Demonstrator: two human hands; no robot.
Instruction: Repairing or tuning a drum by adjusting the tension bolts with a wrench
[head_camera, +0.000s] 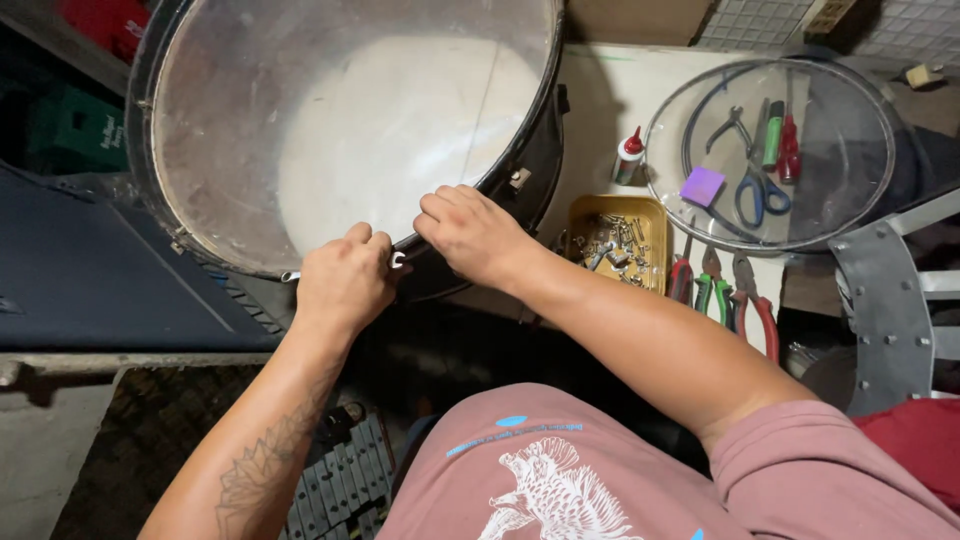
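Note:
A large drum (230, 90) with a translucent skin and a black shell lies tilted in front of me. My left hand (343, 280) is closed around a small silver wrench (397, 261) at the drum's near rim. My right hand (472, 232) rests on the black rim (520, 150) just right of the wrench, fingers curled over the hoop edge. Both hands nearly touch each other at the rim.
To the right lies a yellow tray (655, 215) of screws and small metal parts. A clear round drum skin (860, 100) covers scissors, pliers and screwdrivers. Red and green-handled pliers (720, 290) lie beside the tray, a small glue bottle (629, 156) behind it. A metal bracket (885, 310) stands at right.

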